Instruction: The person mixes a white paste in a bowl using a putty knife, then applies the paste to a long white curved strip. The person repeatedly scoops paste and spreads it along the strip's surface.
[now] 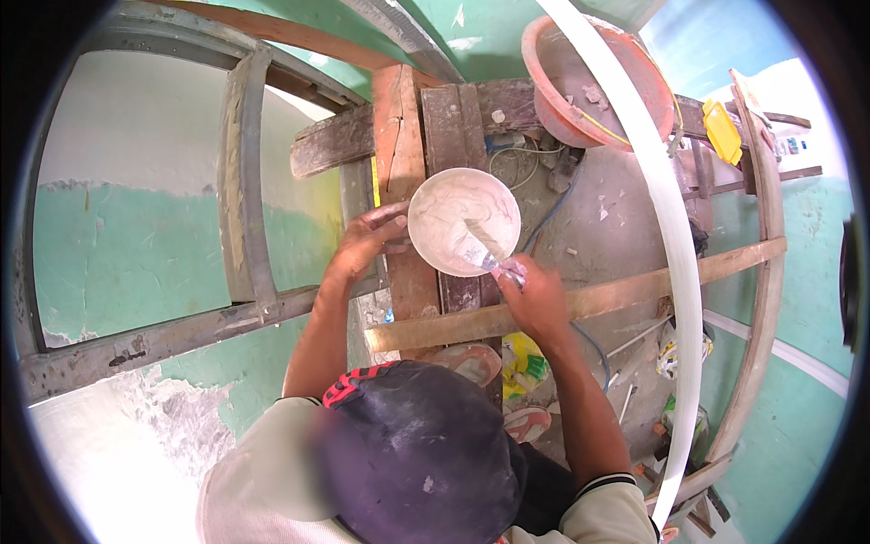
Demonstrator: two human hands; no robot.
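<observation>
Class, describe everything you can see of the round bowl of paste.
The bowl is round and pale, seemingly plastic, mouth upward, with swirled whitish paste inside. It appears above wooden planks; whether it rests on them is unclear. The left hand meets its left side; a scraper, gripped by the right hand, crosses its near rim into the paste.

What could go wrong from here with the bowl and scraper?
1. Tipping: the left hand is at one side of the bowl only; a hard push with the scraper might tilt it.
2. Spill: the white paste could slop over the rim if stirred briskly.
3. Knock: the right hand appears right over the wooden bar and might bump it.
</observation>
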